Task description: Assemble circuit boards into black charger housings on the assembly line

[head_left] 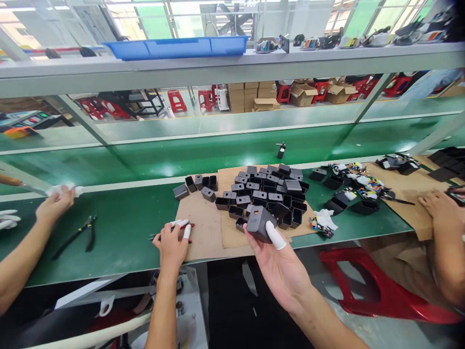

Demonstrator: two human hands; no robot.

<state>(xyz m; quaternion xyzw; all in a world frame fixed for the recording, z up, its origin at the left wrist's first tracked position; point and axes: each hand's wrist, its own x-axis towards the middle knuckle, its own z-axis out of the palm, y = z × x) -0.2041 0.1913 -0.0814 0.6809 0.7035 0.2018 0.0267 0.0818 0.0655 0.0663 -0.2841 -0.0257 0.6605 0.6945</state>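
My right hand (281, 264), a white finger cot on its thumb, grips a black charger housing (258, 224) raised above the table's front edge. A small orange port shows on the housing's end face. My left hand (172, 245), with white finger cots, rests low over the brown cardboard (201, 218), its fingers curled over a slim tool with red-and-black handles (190, 226). Most of that tool is hidden under the hand. Many similar black housings (259, 195) stand crowded on the cardboard just beyond my right hand, several with their open ends up.
At left, a co-worker's hand (58, 201) holds white cloth near cutting pliers (87, 232). Circuit boards (366, 182) and housings lie at right, near another person's hand (436, 208). A red stool (385, 291) stands below. A blue tray (178, 47) sits on the shelf.
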